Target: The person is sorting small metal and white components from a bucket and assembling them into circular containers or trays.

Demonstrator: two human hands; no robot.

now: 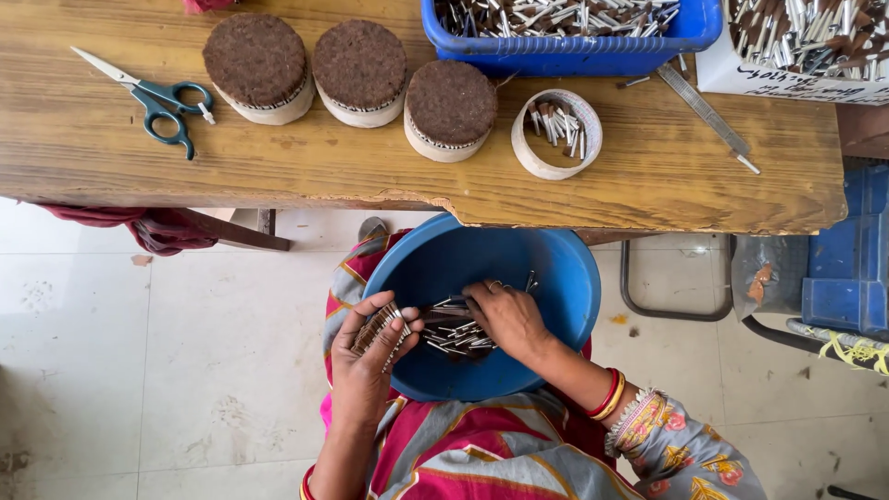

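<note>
Left hand (366,347), fingers curled around a stick bundle (380,329), holds at 9 o'clock in the blue basin (565,278). Right hand (507,317), fingers apparently pinching loose sticks (454,331): square the tips before adding.

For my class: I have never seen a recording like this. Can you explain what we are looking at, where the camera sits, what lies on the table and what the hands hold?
There is no machine here, only a person's two bare hands. The single picture comes from a camera worn on the person's head, looking straight down.

The left hand holds a tight bundle of small sticks. The right hand reaches into loose sticks lying in a blue bowl on the person's lap.

Above is a wooden table. On it lie scissors, three round packed bundles standing on end, a nearly empty paper ring with a few sticks inside, a metal ruler, and a blue tray full of more sticks.
</note>
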